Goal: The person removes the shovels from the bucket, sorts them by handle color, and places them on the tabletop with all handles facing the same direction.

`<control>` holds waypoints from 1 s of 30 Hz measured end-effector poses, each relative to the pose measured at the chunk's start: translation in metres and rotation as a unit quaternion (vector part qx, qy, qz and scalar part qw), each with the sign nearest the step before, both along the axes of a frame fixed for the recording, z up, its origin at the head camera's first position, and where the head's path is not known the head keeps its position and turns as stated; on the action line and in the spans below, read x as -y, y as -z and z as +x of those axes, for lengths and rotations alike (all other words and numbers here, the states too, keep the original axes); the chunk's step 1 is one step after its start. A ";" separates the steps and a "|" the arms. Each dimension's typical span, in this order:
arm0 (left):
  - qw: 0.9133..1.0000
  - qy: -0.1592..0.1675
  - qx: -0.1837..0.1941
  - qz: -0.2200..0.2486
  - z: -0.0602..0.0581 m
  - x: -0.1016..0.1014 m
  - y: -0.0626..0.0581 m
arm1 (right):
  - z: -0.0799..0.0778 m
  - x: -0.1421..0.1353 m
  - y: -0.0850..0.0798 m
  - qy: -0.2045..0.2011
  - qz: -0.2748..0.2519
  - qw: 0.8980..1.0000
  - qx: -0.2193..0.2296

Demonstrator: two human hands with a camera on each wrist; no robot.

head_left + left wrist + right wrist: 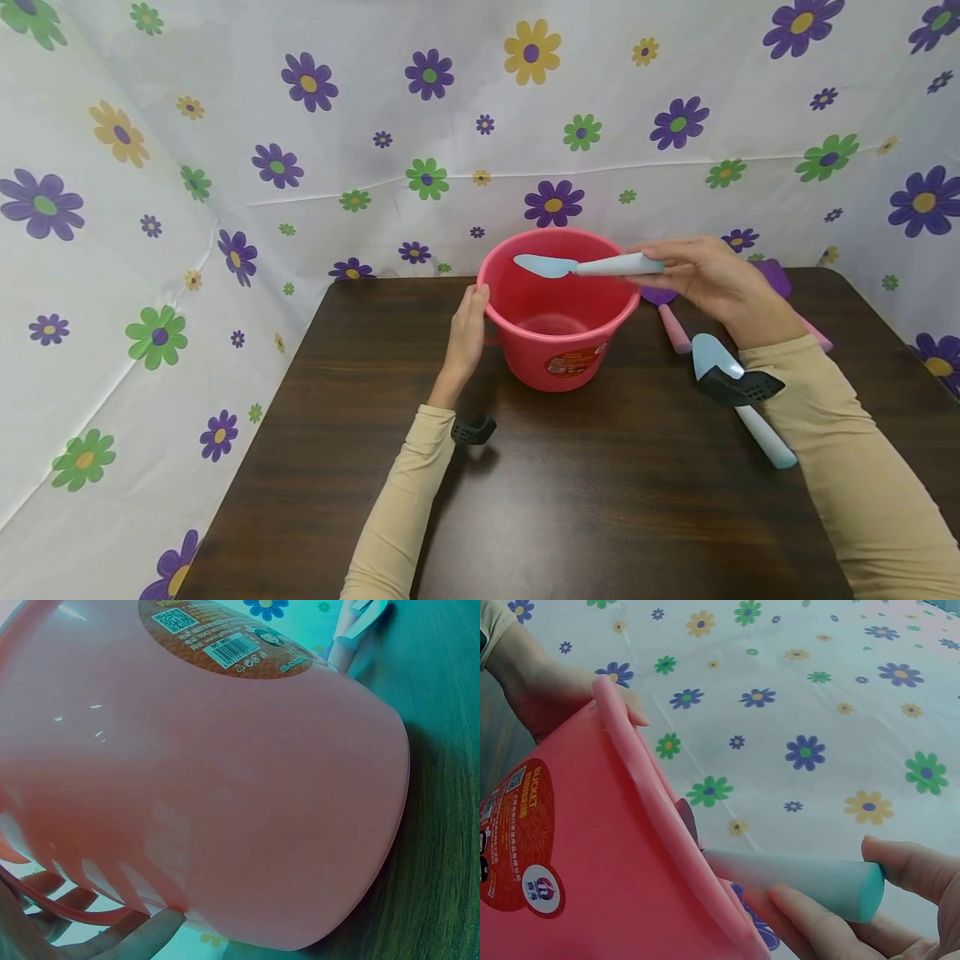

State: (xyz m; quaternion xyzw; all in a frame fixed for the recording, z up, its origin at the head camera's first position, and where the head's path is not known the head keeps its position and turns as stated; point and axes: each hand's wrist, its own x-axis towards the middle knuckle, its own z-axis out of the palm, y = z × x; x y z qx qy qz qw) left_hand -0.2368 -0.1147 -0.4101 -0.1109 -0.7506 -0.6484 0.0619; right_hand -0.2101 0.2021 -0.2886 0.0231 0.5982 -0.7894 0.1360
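A pink plastic bucket (558,358) stands upright on the table, an oval label on its front. My left hand (467,329) holds its left rim, and in the left wrist view the fingers (142,934) lie by the bucket's wall and its curved handle (71,911). My right hand (701,279) pinches a light blue hand trowel (618,265) by the handle end. The trowel's blade (546,266) points left over the bucket's mouth. In the right wrist view the rim hides most of the blade, while the pale handle (795,879) shows between thumb and fingers.
A second light blue trowel (761,433) lies on the dark wooden table (600,508), under my right forearm. Behind the right hand lie a purple tool with a pink handle (673,327) and another purple tool (772,275), partly hidden. A flowered sheet (360,108) hangs behind the table.
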 end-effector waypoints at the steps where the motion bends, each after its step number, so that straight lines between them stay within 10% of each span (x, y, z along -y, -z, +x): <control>1: 1.000 0.000 0.000 0.002 0.000 0.000 0.000 | 0.001 -0.001 -0.001 0.002 -0.009 1.000 0.005; 30: 1.000 -0.013 0.003 0.003 0.000 -0.001 0.001 | 0.010 -0.046 0.002 0.035 -0.166 0.984 0.048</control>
